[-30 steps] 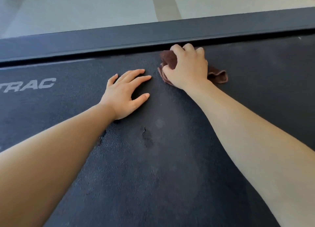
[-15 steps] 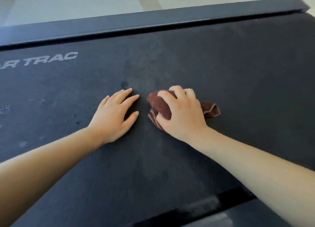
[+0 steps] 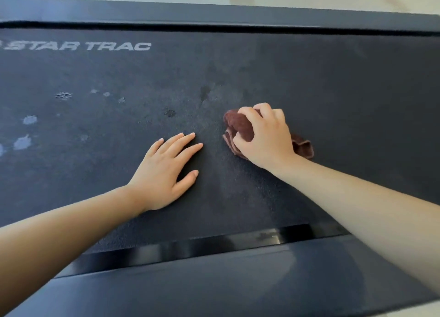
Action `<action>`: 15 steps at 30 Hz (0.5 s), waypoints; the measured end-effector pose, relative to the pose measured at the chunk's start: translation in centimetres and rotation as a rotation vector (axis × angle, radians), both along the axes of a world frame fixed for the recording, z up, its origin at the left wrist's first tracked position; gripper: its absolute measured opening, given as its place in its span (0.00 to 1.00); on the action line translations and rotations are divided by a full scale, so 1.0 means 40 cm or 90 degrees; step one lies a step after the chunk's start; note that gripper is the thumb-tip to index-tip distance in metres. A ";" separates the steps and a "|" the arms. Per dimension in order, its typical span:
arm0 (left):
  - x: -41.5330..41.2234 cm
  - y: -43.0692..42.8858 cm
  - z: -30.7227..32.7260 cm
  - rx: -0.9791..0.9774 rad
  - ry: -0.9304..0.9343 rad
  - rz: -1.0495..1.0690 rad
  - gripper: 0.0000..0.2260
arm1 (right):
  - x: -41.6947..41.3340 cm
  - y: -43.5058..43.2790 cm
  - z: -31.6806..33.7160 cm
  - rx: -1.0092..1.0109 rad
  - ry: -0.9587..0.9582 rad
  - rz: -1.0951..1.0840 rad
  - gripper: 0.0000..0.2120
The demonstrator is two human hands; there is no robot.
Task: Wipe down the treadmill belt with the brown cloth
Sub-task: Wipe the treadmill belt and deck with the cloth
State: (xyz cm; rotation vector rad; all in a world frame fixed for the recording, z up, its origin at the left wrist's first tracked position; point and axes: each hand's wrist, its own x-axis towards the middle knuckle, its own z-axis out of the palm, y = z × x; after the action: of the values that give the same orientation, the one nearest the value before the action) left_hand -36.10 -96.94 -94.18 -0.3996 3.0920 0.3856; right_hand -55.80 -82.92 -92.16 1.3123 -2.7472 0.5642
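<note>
The right hand (image 3: 266,138) has pulled the brown cloth (image 3: 239,125) away from the far rail (image 3: 214,13), toward the person, to the middle of the belt (image 3: 345,90). The left hand (image 3: 162,173) has also slid back, nearer the near rail (image 3: 238,281).

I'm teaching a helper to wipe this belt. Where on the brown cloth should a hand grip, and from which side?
Probably the thick bunched fold at the left end of the brown cloth, taken from above. It stands proud of the belt, so a grip can wrap over it with the thumb at its near side, as the right hand does. The thin tail trailing right lies flatter.
</note>
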 end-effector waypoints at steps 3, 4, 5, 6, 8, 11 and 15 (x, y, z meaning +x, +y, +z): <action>-0.001 0.001 0.001 -0.001 0.008 0.004 0.29 | 0.067 0.073 0.007 -0.003 -0.007 0.071 0.21; -0.002 0.001 0.002 -0.001 0.011 0.006 0.29 | 0.095 0.098 0.008 -0.006 -0.008 0.089 0.22; -0.003 0.002 0.002 0.000 0.014 0.009 0.29 | 0.123 0.121 0.010 -0.011 -0.009 0.104 0.23; -0.003 0.003 0.003 0.001 0.016 0.011 0.29 | 0.149 0.144 0.011 -0.015 -0.008 0.119 0.23; -0.004 0.005 0.006 0.001 0.018 0.011 0.29 | 0.192 0.181 0.008 -0.020 0.002 0.148 0.23; -0.004 0.005 0.007 0.000 0.018 0.008 0.29 | 0.217 0.190 0.008 -0.006 0.014 0.162 0.23; -0.003 0.004 0.004 0.000 0.016 0.005 0.29 | 0.194 0.130 0.016 0.008 0.008 0.155 0.23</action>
State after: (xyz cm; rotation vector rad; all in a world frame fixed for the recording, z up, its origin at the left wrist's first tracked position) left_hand -36.22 -96.80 -94.01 -0.4107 3.1155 0.3930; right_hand -48.04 -77.71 -91.51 1.6612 -2.6013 0.5497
